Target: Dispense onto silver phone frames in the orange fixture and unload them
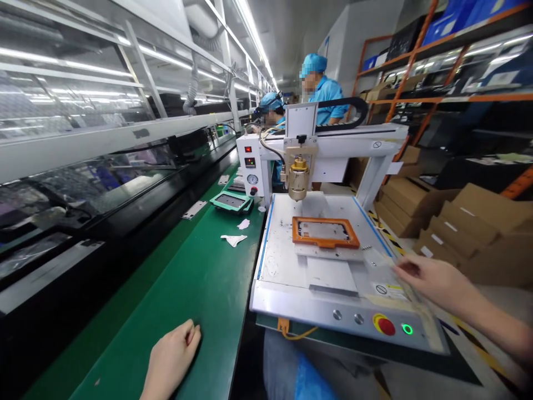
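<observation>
The orange frame (327,243) sits over the white machine bed (283,272), a thin, dark-edged panel (322,229) lying inside it. I'd judge the frame stiff and fairly light, the panel slick and easily scratched — so I'd take hold by the frame's outer short edges, off the panel's face. My right hand (425,279), fingers curled, is at the bed's right side, apart from the frame; blur keeps me from telling whether it pinches the clear, filmy piece (375,258) beside it. My left hand (172,353) — a loose fist, nothing visible in it — is at the green desk (208,278).
</observation>
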`<state>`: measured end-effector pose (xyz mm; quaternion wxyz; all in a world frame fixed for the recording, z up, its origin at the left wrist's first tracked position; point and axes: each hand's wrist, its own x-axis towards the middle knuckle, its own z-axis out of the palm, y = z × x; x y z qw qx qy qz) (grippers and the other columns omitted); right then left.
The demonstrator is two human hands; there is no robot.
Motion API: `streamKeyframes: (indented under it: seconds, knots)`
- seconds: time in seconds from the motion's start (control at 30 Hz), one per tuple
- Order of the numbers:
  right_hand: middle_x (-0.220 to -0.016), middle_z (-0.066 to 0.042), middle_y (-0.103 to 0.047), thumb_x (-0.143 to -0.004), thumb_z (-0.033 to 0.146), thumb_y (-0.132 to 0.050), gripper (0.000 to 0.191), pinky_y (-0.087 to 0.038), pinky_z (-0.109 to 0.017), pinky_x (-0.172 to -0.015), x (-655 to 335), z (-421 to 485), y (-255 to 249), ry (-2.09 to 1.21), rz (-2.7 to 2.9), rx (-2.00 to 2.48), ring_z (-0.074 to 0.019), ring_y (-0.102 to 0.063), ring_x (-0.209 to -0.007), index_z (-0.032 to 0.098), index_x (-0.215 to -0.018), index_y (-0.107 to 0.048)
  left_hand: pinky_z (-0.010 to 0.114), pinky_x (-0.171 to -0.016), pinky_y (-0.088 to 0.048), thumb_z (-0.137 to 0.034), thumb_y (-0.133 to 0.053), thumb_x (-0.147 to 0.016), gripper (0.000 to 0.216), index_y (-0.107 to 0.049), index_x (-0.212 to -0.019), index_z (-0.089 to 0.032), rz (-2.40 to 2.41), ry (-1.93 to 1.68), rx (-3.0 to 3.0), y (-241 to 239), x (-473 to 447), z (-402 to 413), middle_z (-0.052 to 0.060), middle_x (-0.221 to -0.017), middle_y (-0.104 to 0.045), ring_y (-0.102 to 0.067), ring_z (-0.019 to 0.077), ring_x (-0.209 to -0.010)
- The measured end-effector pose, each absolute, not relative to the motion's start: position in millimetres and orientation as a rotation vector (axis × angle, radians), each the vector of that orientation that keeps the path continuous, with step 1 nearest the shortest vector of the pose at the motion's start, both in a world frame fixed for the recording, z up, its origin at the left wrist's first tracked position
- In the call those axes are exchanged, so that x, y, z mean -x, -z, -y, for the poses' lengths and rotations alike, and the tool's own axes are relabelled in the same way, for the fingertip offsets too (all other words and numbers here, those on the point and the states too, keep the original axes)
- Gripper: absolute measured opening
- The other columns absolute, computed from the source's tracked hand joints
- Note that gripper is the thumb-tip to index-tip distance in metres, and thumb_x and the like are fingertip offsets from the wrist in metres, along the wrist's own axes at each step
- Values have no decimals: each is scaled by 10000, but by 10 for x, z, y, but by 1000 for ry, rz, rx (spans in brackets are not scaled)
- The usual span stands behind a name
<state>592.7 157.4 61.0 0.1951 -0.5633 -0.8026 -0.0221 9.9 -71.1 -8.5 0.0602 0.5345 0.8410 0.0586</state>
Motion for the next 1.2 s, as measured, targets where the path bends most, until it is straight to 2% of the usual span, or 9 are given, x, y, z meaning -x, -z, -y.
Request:
streamKeyframes:
  seconds: [0.07, 0.17, 0.27, 0.37, 0.5, 0.67, 0.87, 1.07, 1.2]
  knots:
    - [-859, -95, -701, -953, 480, -516, 297, -413, -351, -698, -5410, -1634, -795, 79, 2354, 1369, -198, -617, -765, 233, -830, -626, 282, -593, -276, -446, -273, -973, 367, -249, -672, -238, -2548, -189, -1605, 83, -102, 731, -17, -584, -509, -503, 159, -571]
    - [-812, -73, -659, -904, 483, -605, 312, -377, -335, -706, -4750, -1745, -872, 255, 2523, 1096, -199, -558, -766, 207, -763, -579, 277, -586, -277, -459, -281, -979, 378, -254, -673, -238, -2556, -229, -1590, 101, -110, 777, -20, -590, -513, -510, 157, -573]
    - [-764, -63, -646, -875, 373, -633, 236, -322, -350, -725, -4436, -1860, -797, 514, 2632, 847, -209, -517, -773, 201, -720, -587, 276, -586, -277, -449, -294, -979, 379, -265, -667, -236, -2579, -281, -1580, 123, -114, 803, -20, -587, -512, -512, 156, -574]
    - [-723, -52, -630, -885, 234, -568, 175, -274, -359, -722, -4399, -1956, -795, 720, 2670, 596, -198, -476, -750, 203, -719, -610, 274, -585, -274, -438, -314, -976, 378, -272, -660, -235, -2581, -335, -1579, 134, -105, 793, -20, -581, -506, -506, 153, -570]
    - [-687, -53, -609, -958, 167, -425, 323, -239, -360, -696, -4485, -2171, -1106, 821, 2515, 729, -175, -419, -672, 194, -688, -600, 271, -580, -274, -449, -350, -967, 384, -270, -658, -236, -2574, -378, -1573, 136, -84, 771, -27, -571, -495, -490, 153, -561]
    - [-689, -56, -599, -938, 266, -463, 265, -259, -347, -682, -4551, -2465, -1532, 640, 2287, 1110, -182, -460, -679, 194, -699, -553, 271, -591, -288, -440, -343, -970, 377, -274, -660, -236, -2570, -368, -1563, 134, -78, 774, -24, -581, -513, -506, 159, -575]
    - [-888, -44, -646, -826, 445, -649, 252, -386, -309, -726, -4448, -2252, -1399, -34, 2726, 998, -186, -565, -793, 216, -828, -543, 273, -601, -295, -430, -341, -971, 366, -282, -665, -238, -2555, -367, -1567, 135, -88, 767, -20, -596, -537, -525, 160, -590]
    - [-955, -71, -665, -656, 552, -772, 476, -368, -325, -692, -4399, -2332, -1221, -176, 2802, 1348, -260, -617, -854, 225, -914, -543, 274, -610, -285, -420, -337, -979, 364, -276, -671, -237, -2557, -352, -1577, 162, -82, 778, -21, -604, -525, -511, 154, -594]
    - [-910, -65, -645, -736, 435, -699, 318, -370, -333, -715, -4422, -2415, -1218, -92, 2787, 1216, -235, -610, -839, 233, -866, -490, 287, -622, -268, -364, -344, -973, 332, -281, -672, -237, -2525, -410, -1603, 129, -125, 750, -13, -628, -535, -491, 152, -596]
